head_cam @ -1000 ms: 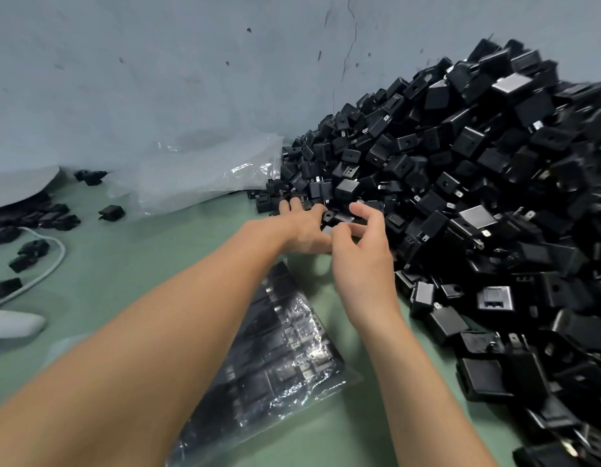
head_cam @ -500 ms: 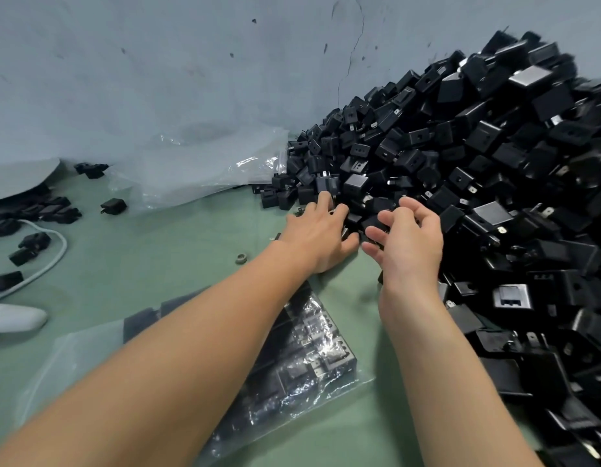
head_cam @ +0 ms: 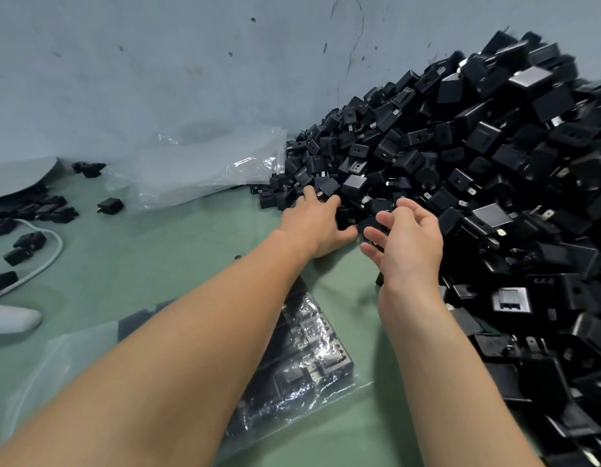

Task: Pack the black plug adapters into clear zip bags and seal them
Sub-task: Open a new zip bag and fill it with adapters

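Observation:
A big heap of black plug adapters (head_cam: 478, 183) fills the right side, banked against the wall. My left hand (head_cam: 314, 224) reaches into the heap's near left edge, and its fingers and thumb curl round a few adapters there. My right hand (head_cam: 408, 242) hovers just to the right, fingers spread and loosely cupped, touching an adapter (head_cam: 368, 225) that lies between the two hands. A clear zip bag (head_cam: 312, 358) packed with rows of adapters lies flat on the green surface, partly hidden under my left forearm.
A stack of empty clear bags (head_cam: 198, 170) lies against the wall to the left of the heap. Loose adapters (head_cam: 110, 205) are scattered at the far left, along with a white cable (head_cam: 53, 244) and a white object (head_cam: 9, 320). A grey wall (head_cam: 191, 62) closes off the back.
Both hands have moved up from the heap's near edge deeper into it and apart. The right hand has turned to show its cupped fingers. The view has shifted closer.

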Action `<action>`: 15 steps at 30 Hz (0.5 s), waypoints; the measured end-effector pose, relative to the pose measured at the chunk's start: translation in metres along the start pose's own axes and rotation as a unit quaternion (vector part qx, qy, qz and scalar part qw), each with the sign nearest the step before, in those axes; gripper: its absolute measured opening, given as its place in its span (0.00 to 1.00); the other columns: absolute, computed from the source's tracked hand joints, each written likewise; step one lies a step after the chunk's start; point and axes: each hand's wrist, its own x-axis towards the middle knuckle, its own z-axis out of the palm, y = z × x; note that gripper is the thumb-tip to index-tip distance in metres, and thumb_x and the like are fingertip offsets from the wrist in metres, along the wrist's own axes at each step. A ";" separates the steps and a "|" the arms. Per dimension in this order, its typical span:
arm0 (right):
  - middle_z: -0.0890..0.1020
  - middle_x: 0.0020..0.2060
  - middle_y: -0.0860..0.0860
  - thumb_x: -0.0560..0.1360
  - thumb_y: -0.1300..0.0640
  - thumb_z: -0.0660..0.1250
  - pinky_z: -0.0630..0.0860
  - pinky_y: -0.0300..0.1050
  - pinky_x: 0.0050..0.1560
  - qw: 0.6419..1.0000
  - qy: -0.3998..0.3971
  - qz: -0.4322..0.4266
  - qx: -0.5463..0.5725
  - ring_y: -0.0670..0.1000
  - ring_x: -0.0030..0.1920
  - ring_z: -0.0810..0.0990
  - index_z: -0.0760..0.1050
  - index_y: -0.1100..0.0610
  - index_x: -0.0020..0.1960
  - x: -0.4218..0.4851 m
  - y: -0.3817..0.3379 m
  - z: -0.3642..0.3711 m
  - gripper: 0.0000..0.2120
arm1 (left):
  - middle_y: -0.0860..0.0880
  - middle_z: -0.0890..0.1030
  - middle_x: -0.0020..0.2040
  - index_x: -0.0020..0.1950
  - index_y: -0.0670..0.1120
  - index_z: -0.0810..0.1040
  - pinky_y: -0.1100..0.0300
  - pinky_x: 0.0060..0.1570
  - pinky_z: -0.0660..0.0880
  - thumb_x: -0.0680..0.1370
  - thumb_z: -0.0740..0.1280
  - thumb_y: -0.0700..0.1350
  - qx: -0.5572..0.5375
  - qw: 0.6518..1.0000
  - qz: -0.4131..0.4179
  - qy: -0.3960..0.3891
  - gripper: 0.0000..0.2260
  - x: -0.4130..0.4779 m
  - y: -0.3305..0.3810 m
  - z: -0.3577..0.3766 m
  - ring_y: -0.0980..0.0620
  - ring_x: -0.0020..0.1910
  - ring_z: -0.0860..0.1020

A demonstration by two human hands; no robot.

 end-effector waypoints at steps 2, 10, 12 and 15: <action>0.80 0.46 0.47 0.80 0.59 0.57 0.77 0.37 0.32 1.000 -0.004 -0.002 0.003 0.41 0.31 0.79 0.72 0.47 0.54 0.000 -0.001 0.000 0.09 | 0.41 0.68 0.62 0.65 0.50 0.69 0.50 0.46 0.66 0.74 0.61 0.68 -0.003 0.999 0.003 0.042 0.28 -0.006 -0.001 0.005 0.39 0.61 0.72; 0.80 0.45 0.48 0.80 0.60 0.57 0.78 0.40 0.36 0.998 -0.037 0.013 0.044 0.46 0.39 0.79 0.73 0.48 0.53 -0.006 -0.004 0.003 0.10 | 0.52 0.77 0.40 0.45 0.52 0.77 0.61 0.35 0.74 0.72 0.65 0.63 -0.538 0.829 -0.151 -0.018 0.15 -0.014 -0.021 -0.052 0.52 0.35 0.75; 0.80 0.46 0.49 0.81 0.60 0.57 0.80 0.40 0.39 0.995 -0.058 0.040 0.065 0.48 0.43 0.80 0.74 0.49 0.53 -0.012 -0.004 0.005 0.10 | 0.52 0.74 0.33 0.35 0.51 0.76 0.63 0.29 0.68 0.72 0.66 0.58 -0.747 0.639 -0.175 -0.062 0.13 -0.023 -0.034 -0.074 0.52 0.32 0.70; 0.82 0.49 0.50 0.81 0.60 0.59 0.81 0.43 0.46 0.989 -0.097 0.076 0.081 0.50 0.50 0.81 0.75 0.49 0.54 -0.026 -0.004 0.009 0.10 | 0.50 0.75 0.35 0.35 0.47 0.74 0.63 0.27 0.65 0.73 0.66 0.56 -0.861 0.475 -0.169 -0.065 0.14 -0.043 -0.048 -0.093 0.51 0.32 0.70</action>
